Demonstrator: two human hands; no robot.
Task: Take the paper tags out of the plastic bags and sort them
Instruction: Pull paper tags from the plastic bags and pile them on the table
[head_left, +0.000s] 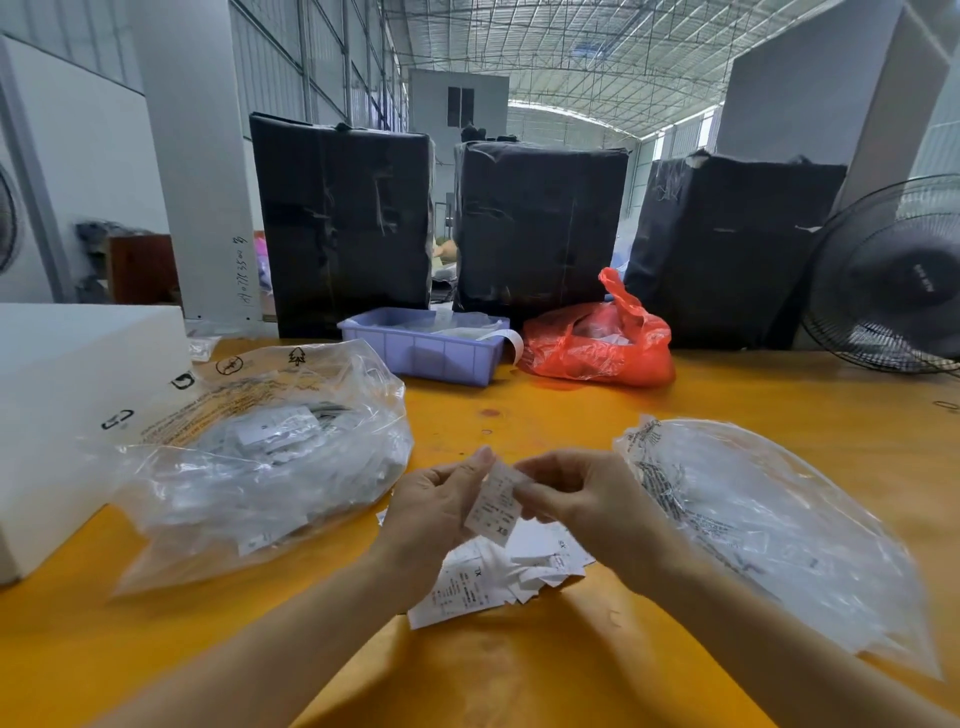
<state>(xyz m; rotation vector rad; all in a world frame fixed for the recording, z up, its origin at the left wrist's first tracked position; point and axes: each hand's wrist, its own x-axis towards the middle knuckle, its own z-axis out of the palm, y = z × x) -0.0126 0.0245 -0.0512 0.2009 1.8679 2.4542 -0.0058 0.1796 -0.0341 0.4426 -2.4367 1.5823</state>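
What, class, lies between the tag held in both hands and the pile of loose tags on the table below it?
Nothing visible. The left hand and right hand pinch the paper tag directly above the pile of tags on the yellow table; only open air separates them. The clear bags lie off to either side.

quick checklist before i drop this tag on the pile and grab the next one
1. Tag held securely: ok. Left hand and right hand both pinch the paper tag above the table.
2. Tag free of its bag: ok, no plastic shows around it.
3. Print readable for sorting: cannot tell, the text is too small.
4. Drop spot reachable: ok. The pile of loose tags lies right under the hands.
5. Next supply at hand: ok. The full clear bag lies to the left with tags inside.
6. Bag on the right emptied: cannot tell, it looks flat, contents unclear.
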